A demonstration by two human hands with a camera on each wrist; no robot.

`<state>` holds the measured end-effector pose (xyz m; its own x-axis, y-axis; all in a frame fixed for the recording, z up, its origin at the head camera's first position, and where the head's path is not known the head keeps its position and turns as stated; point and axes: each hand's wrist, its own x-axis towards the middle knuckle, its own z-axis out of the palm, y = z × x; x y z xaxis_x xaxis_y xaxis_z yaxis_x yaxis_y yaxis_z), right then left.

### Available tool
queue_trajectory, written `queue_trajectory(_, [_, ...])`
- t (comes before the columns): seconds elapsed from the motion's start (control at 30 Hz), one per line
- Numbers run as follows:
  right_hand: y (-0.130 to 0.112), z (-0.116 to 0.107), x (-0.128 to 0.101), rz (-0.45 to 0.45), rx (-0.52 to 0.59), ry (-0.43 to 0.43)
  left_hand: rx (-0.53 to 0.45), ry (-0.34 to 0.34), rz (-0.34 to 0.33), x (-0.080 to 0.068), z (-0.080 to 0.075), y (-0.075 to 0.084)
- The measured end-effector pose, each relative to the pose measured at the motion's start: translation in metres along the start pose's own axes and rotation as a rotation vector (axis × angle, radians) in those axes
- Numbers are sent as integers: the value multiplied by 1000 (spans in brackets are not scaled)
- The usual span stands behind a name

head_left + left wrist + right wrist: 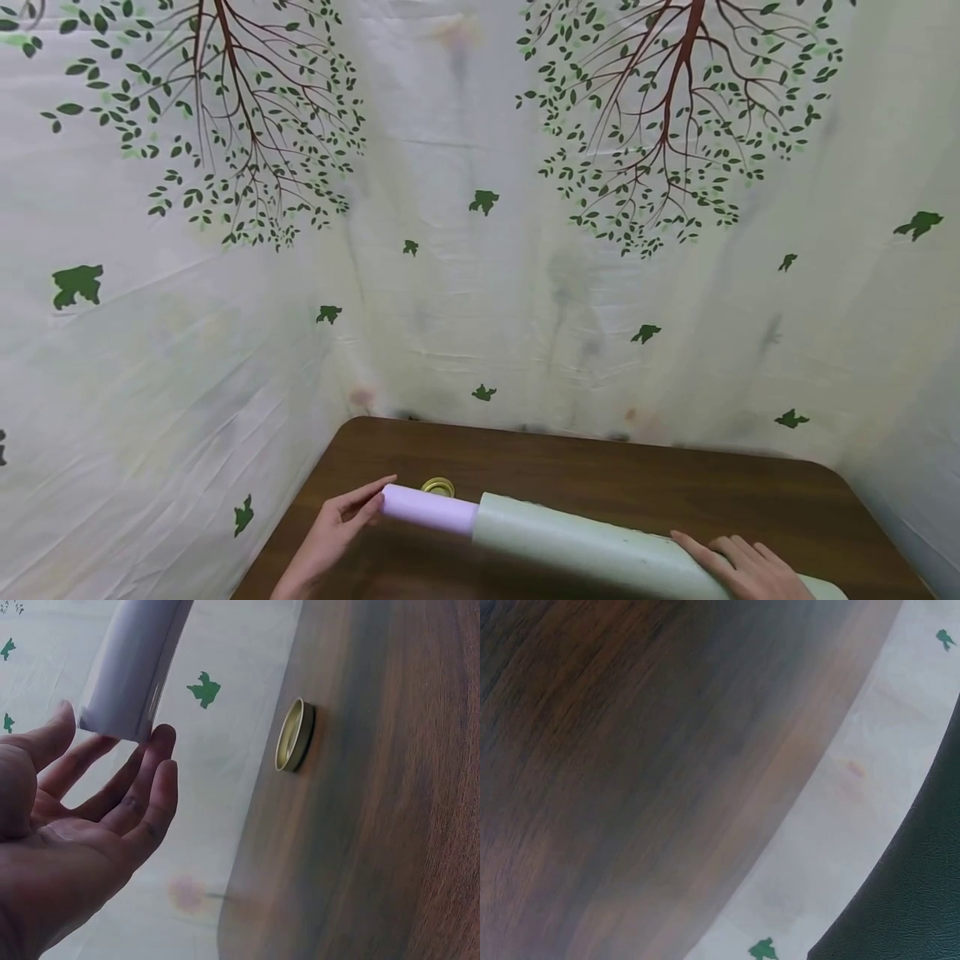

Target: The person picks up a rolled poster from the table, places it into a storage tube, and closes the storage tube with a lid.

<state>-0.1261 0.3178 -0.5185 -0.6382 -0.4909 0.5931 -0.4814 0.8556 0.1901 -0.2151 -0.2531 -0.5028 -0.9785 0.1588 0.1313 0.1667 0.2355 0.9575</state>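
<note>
A slim lavender roll point(431, 509) juts from the left end of a long pale green tube point(570, 535), both held at a slight slant over the table. At the roll's free end, my left hand point(337, 525) has its thumb and fingertips around the rim. In the left wrist view, the left hand point(90, 817) is seen palm-side below the roll point(135, 671), fingers bent behind its end. My right hand point(742, 567) grips the tube near its right end from above. The right wrist view misses the right hand; a dark green textured surface point(915, 877) fills its right edge.
On the brown wooden table point(600, 467), a round gold lid point(438, 487) lies just behind the lavender roll; the left wrist view shows the lid point(296, 735) with its raised rim. White cloth point(480, 292) printed with trees and leaves hangs around the table's back and sides.
</note>
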Motion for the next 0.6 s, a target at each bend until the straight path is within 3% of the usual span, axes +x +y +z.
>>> queue_trajectory(0.17, [-1, 2, -1, 12, -12, 3, 13, -55, 43, -1, 1, -2])
queue_trajectory(0.4, [-5, 2, 2, 18, -7, -18, 2, -116, 42, -4, 9, 0])
queue_trajectory(0.6, [-8, 3, 3, 14, -12, -13, -22, -165, 118, -5, 20, 2])
